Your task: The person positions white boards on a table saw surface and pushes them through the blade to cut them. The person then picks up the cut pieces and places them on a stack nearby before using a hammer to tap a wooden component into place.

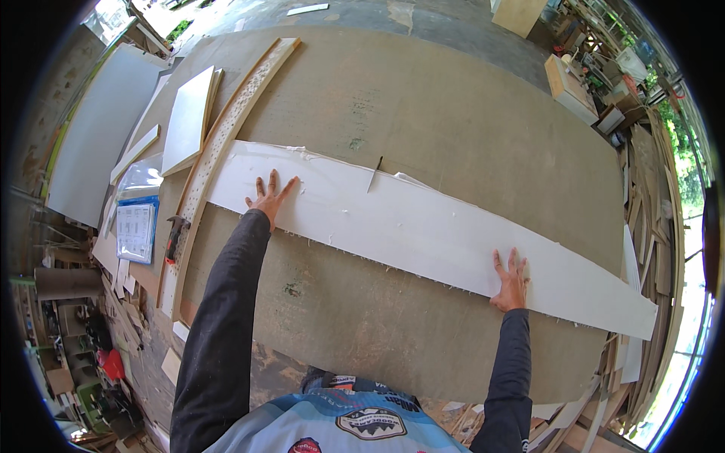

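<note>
A long white board lies across the brown worktable, its near edge rough and splintered. My left hand rests on the board's left part with the fingers spread. Farther right, my right hand lies on the board at its near edge, fingers stretched out. Neither hand holds anything. A thin blade-like piece sticks up at the far edge, between the hands. The board's left end meets a long wooden rail dotted with holes, and its right end reaches past the table.
A hammer lies on the rail's left side. Beyond it are a blue-edged document pouch and stacked white panels. Scrap wood strips are piled along the right. The worktable extends beyond the board.
</note>
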Motion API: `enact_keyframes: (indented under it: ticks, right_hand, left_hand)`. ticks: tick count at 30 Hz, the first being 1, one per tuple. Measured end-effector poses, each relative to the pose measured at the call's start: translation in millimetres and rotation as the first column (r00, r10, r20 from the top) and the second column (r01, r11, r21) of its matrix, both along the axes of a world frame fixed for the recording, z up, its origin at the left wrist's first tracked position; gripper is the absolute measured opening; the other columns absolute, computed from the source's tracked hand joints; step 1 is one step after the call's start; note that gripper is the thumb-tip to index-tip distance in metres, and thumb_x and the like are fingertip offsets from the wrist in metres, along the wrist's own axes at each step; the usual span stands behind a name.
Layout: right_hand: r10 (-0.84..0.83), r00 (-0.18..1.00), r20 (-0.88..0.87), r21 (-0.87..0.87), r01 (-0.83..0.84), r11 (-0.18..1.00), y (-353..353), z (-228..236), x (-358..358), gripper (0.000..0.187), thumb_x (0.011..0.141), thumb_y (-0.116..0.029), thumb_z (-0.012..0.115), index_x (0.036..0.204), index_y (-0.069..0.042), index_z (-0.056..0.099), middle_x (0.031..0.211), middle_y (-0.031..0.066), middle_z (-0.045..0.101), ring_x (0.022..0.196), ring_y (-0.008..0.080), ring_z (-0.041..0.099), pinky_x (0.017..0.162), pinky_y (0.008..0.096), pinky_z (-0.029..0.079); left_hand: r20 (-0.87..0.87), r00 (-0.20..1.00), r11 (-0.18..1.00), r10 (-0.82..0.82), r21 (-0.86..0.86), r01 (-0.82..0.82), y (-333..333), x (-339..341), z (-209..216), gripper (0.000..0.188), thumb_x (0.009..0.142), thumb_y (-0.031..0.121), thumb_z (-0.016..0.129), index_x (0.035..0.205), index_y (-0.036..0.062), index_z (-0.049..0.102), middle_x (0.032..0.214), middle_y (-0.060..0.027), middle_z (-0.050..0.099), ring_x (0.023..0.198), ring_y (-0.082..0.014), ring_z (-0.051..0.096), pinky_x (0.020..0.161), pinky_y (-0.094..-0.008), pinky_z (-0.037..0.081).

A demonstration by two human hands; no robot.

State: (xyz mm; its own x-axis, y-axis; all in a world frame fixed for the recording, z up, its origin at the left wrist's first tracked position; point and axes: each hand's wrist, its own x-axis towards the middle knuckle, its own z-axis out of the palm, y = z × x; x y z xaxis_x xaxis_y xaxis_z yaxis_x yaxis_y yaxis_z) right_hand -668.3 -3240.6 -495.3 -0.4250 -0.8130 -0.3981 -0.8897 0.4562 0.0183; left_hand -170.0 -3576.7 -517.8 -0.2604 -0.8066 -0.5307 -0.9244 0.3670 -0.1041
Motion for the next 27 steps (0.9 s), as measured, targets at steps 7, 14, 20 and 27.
enact_keyframes:
  ticks: [7, 14, 20, 27]
  right_hand:
    - [-0.010, 1.000, 0.013, -0.003, 0.010, 1.000, -4, 3, 0, 0.132, 0.048, 0.000, 0.089, 0.155, -0.042, 0.025, 0.167, 0.0088, 0.007, 0.148, 0.0482, 0.015, 0.104, 0.0760, 0.033]
    - [-0.017, 1.000, 0.017, 0.001, 0.017, 1.000, -8, 3, -1, 0.132, 0.048, 0.000, 0.088, 0.155, -0.042, 0.025, 0.167, 0.0082, 0.007, 0.149, 0.0474, 0.014, 0.104, 0.0766, 0.032]
    - [-0.027, 0.999, 0.028, 0.003, 0.026, 1.000, -11, 6, -3, 0.130, 0.049, 0.002, 0.086, 0.155, -0.042, 0.026, 0.167, 0.0085, 0.007, 0.149, 0.0475, 0.015, 0.105, 0.0754, 0.032]
    - [-0.026, 0.999, 0.030, -0.013, 0.026, 1.000, -14, 5, -6, 0.129, 0.048, 0.002, 0.085, 0.155, -0.041, 0.027, 0.167, 0.0084, 0.007, 0.149, 0.0479, 0.015, 0.106, 0.0748, 0.033]
  left_hand:
    - [-0.024, 1.000, 1.000, 0.018, -0.010, -0.018, -1, -5, 5, 0.143, 0.056, -0.020, 0.070, 0.154, 0.0515, -0.006, 0.165, -0.0139, -0.015, 0.148, -0.0530, 0.003, 0.103, -0.0762, 0.029]
    - [-0.029, 0.999, 0.999, 0.026, -0.032, -0.027, -4, -2, -3, 0.143, 0.059, -0.017, 0.077, 0.153, 0.0535, -0.004, 0.166, -0.0115, -0.015, 0.149, -0.0502, 0.002, 0.104, -0.0785, 0.027]
    - [-0.047, 0.998, 0.999, 0.031, -0.025, -0.032, -7, -7, 0, 0.143, 0.058, -0.016, 0.078, 0.153, 0.0536, -0.003, 0.166, -0.0110, -0.014, 0.149, -0.0500, 0.002, 0.104, -0.0787, 0.027]
    - [-0.047, 0.998, 0.999, 0.030, -0.019, -0.031, -10, -9, 2, 0.145, 0.057, -0.016, 0.079, 0.153, 0.0541, -0.004, 0.166, -0.0106, -0.014, 0.149, -0.0499, 0.002, 0.103, -0.0791, 0.027]
